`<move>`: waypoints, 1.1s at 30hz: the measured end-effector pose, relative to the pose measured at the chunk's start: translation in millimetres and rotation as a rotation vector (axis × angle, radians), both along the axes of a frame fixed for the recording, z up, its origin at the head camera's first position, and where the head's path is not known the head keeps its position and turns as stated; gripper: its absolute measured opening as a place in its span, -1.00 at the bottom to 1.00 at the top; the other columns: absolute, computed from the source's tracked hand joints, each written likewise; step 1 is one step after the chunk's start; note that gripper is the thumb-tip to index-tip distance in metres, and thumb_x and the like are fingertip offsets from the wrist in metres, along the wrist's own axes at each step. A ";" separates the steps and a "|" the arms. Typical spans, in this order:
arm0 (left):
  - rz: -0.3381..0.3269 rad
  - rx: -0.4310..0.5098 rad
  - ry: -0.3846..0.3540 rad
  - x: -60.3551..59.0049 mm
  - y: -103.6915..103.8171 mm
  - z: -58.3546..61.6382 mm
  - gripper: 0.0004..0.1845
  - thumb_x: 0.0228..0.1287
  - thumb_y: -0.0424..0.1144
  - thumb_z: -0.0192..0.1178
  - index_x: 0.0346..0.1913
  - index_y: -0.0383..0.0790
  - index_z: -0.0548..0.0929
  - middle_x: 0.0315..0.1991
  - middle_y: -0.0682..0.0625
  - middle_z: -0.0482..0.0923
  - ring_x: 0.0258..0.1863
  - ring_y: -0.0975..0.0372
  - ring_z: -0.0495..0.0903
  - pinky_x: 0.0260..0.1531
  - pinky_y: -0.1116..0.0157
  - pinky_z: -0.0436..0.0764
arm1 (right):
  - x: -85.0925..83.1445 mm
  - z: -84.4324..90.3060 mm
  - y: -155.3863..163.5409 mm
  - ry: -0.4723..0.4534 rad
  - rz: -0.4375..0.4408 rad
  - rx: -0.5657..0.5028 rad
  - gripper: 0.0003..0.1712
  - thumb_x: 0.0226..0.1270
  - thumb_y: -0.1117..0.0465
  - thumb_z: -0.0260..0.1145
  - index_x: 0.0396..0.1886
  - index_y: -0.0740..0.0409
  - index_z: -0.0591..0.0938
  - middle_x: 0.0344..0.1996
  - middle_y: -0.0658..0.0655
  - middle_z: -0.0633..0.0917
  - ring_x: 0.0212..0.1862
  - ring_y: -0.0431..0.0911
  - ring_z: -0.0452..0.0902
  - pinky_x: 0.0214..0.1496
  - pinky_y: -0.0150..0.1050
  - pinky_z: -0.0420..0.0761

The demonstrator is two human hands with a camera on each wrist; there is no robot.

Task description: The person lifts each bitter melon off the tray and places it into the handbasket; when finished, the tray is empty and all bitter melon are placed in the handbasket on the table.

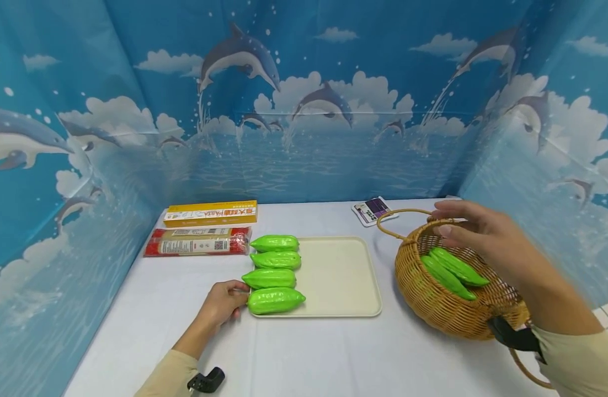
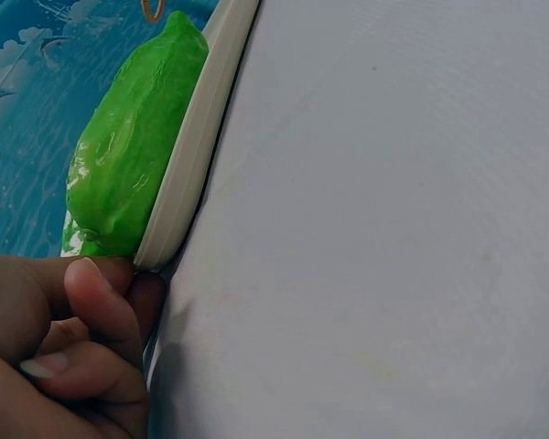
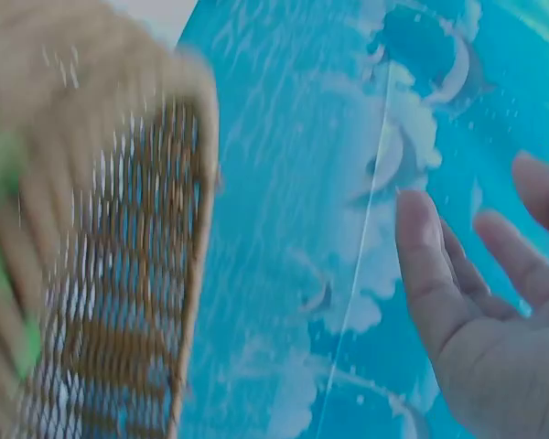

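From the head view: right hand (image 1: 483, 234) over the wicker basket (image 1: 433, 309), fingers straight and relaxed, holding nothing, hovering just above two green gourds (image 1: 455, 270) lying inside. Gourds' long axes slanted from upper left to lower right, directly beneath the palm, tips toward the far rim on one end and the wrist side on the other. Left hand (image 1: 224, 302) well apart from the basket, at the near left corner of the cream tray (image 1: 339, 275), fingers curled against its edge beside the nearest of four gourds in a row (image 1: 275, 278), each lying crosswise, left to right. Right hand clearly the nearer to the basket's contents. Beyond the tray: a yellow pasta box (image 1: 211, 213), a red packet (image 1: 198, 241), a small card (image 1: 373, 210), all on the white table (image 1: 334, 353). From the left wrist view: fingers (image 2: 101, 311) curled, pinching the tray's rim (image 2: 192, 155) at its corner; one gourd (image 2: 133, 155) just inside the rim. From the right wrist view: blurred; fingers (image 3: 425, 265) spread and apart, nothing between them; basket wall (image 3: 137, 274) to the left, a smear of green at its edge.
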State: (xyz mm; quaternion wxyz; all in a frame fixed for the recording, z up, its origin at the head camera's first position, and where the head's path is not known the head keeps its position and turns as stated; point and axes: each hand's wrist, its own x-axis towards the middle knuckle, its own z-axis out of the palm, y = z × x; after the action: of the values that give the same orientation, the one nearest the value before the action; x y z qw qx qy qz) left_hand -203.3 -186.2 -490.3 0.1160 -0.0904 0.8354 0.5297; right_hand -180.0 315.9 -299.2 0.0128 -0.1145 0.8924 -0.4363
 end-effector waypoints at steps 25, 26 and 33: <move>0.018 0.012 -0.008 -0.5 -1.3 1.2 -0.81 0.37 -0.36 0.24 -0.01 -0.31 0.69 -0.52 -0.05 0.57 -0.73 0.26 0.39 -0.70 0.31 0.33 | 25.1 -92.5 -157.7 -0.276 0.234 -0.461 -0.46 0.42 0.17 0.37 0.34 0.13 0.50 0.30 0.22 0.50 0.30 0.16 0.45 0.14 -0.26 0.59; 0.013 0.014 -0.008 -0.4 -1.0 1.3 -0.81 0.37 -0.36 0.24 -0.01 -0.31 0.68 -0.52 -0.05 0.58 -0.73 0.26 0.39 -0.69 0.31 0.33 | 23.9 -96.3 -160.2 -0.290 0.233 -0.464 -0.47 0.42 0.19 0.37 0.34 0.13 0.51 0.30 0.22 0.50 0.30 0.15 0.45 0.14 -0.27 0.59; 0.011 0.011 0.000 0.2 1.2 1.0 -0.79 0.35 -0.37 0.23 0.00 -0.31 0.68 -0.51 -0.05 0.59 -0.73 0.27 0.39 -0.69 0.33 0.33 | 14.1 -118.3 -174.6 -0.311 0.196 -0.451 -0.45 0.36 0.23 0.40 0.32 0.15 0.53 0.29 0.20 0.53 0.29 0.19 0.46 0.14 -0.24 0.58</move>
State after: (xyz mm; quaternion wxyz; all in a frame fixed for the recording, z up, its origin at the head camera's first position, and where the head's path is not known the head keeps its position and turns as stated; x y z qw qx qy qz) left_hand -203.1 -185.0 -489.4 0.1136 -0.0943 0.8319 0.5349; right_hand -165.9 141.3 -417.5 0.1658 -0.1316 0.7450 -0.6326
